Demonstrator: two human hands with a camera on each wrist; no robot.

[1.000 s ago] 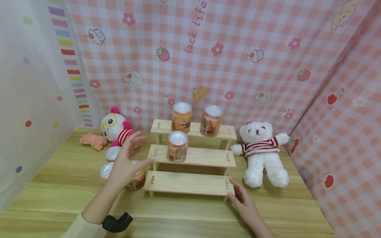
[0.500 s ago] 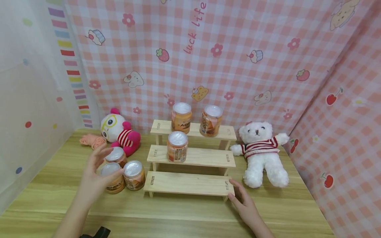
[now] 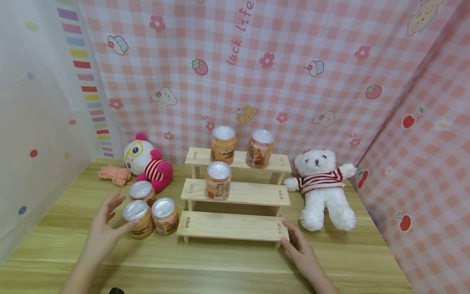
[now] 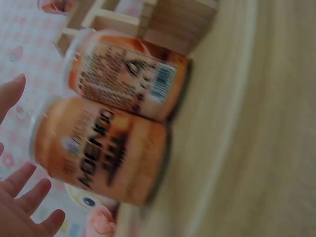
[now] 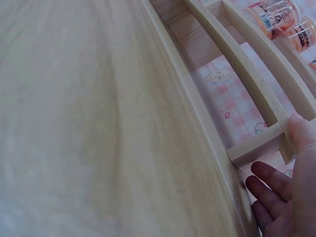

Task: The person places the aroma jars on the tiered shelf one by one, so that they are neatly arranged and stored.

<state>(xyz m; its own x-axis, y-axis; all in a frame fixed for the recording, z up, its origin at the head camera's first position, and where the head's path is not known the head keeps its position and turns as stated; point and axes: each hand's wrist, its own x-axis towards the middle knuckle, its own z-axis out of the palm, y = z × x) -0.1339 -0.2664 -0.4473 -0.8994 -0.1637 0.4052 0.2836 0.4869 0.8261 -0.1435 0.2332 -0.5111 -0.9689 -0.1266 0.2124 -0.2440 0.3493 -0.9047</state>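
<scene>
Three orange-labelled cans with silvery lids stand clustered on the table left of the stepped wooden stand: a front can, a right can and a rear can. My left hand is beside the front can, fingers spread, thumb in front of it; the left wrist view shows a gap between fingers and can. At the lowest step of the stand, my right hand holds the right end between thumb and index finger. In the right wrist view its other fingers hang loosely below the board.
One can stands on the middle step; on the top step are a left can and a right can. A pink plush panda and peach yarn lie back left. A white teddy bear lies right of the stand.
My left hand has moved left and down, away from the stand to the clustered cans, bringing them into fuller view. The right hand keeps its place at the lowest step.
</scene>
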